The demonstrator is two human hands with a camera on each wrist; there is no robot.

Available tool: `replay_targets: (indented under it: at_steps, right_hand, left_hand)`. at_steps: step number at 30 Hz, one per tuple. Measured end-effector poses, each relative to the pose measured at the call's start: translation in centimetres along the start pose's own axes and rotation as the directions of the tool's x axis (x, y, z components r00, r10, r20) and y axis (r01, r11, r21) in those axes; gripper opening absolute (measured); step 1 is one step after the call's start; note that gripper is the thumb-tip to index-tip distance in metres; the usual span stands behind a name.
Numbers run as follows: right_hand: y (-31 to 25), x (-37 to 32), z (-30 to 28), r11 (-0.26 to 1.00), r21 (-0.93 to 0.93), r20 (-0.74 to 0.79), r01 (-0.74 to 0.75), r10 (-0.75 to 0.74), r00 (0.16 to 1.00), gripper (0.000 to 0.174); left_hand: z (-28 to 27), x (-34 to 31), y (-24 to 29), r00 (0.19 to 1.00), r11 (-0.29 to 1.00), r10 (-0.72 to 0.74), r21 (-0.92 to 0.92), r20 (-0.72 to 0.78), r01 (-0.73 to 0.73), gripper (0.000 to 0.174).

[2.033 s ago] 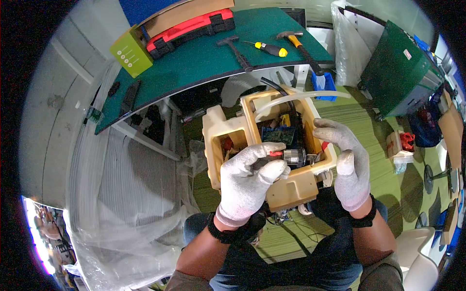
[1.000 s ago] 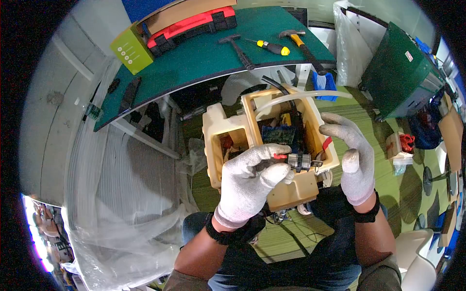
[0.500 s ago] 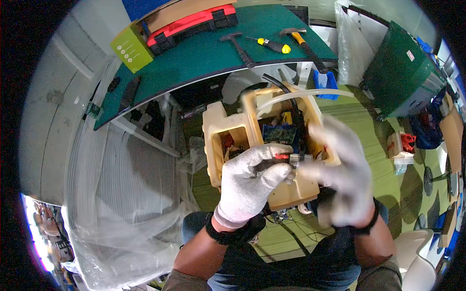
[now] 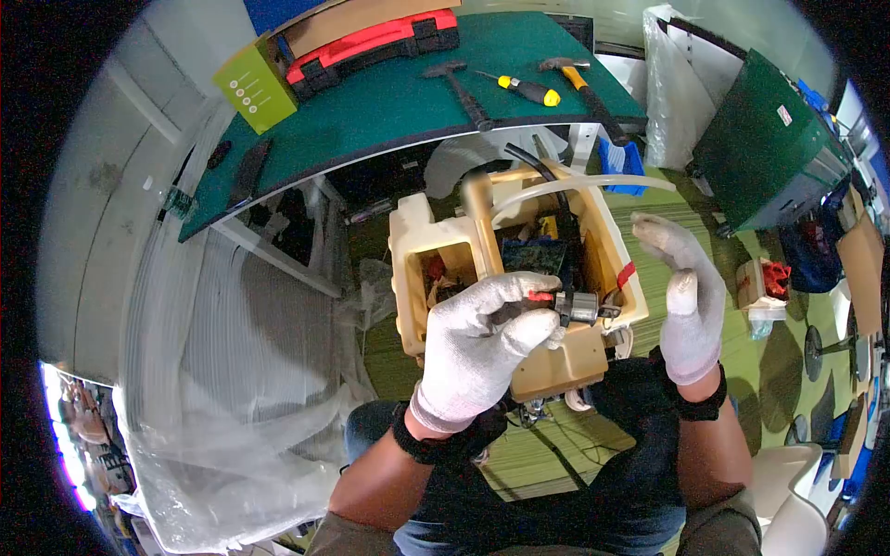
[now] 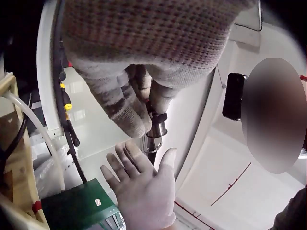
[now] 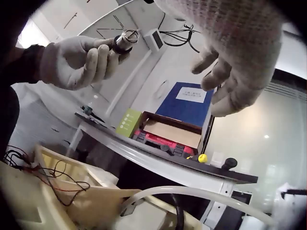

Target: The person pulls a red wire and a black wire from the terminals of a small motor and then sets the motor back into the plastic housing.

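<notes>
Both hands wear pale work gloves. My left hand pinches a small silver cylinder with a black collar between thumb and fingers; a red bit shows at its gripped end. In the right wrist view, a thin metal loop stands out from the free end of the cylinder. My right hand is apart from it to the right, holding nothing, its fingers extended and loosely bent. Beneath the left hand sits a yellowed plastic housing with two open compartments, dark parts and wires inside.
A translucent hose and a black hose rise from the housing. Behind it, a green table bears two hammers, a screwdriver and a red-and-black case. A green cabinet stands at right, plastic-wrapped sheets at left.
My right hand swept in towards the cylinder half a second ago, blurred, and is now back out to the right. The left hand keeps its pinch; the cylinder has shifted slightly right.
</notes>
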State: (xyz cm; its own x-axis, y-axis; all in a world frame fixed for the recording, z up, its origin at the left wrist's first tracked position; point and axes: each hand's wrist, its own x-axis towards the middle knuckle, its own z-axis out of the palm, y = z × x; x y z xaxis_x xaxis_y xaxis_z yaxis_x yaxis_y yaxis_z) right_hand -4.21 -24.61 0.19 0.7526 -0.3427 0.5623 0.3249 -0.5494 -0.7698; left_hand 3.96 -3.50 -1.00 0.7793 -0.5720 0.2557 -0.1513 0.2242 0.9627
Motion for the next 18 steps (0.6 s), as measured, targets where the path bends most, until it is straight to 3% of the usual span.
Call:
replay_targets:
  at_steps: [6, 9, 11, 13, 18]
  right_hand:
    - [-0.9, 0.1, 0.0, 0.997, -0.074, 0.052, 0.003, 0.001, 0.999, 0.045]
    - [-2.2, 0.1, 0.3, 0.980, -0.154, 0.092, 0.123, -0.110, 0.990, 0.048]
    - [-2.4, 0.0, 0.2, 0.939, -0.220, 0.186, 0.263, -0.225, 0.957, 0.062]
    - [-3.3, 0.2, 0.7, 0.882, -0.287, 0.256, 0.373, -0.305, 0.918, 0.065]
    - [-4.4, 0.1, 1.4, 0.860, -0.315, 0.276, 0.401, -0.322, 0.906, 0.065]
  left_hand:
    - [-0.2, -0.1, -0.2, 1.000, 0.999, -0.002, 0.045, 0.018, 0.001, 0.030]
    - [0.0, 0.0, -0.1, 1.000, 1.000, -0.005, 0.003, 0.003, 0.005, 0.031]
    - [0.2, 0.0, 0.1, 1.000, 0.999, -0.020, -0.027, -0.004, 0.020, 0.031]
    - [0.2, -0.1, 0.3, 0.999, 0.999, -0.038, -0.029, 0.006, 0.038, 0.027]
    - [0.3, -0.1, 0.9, 1.000, 0.999, -0.006, 0.053, -0.013, 0.007, 0.025]
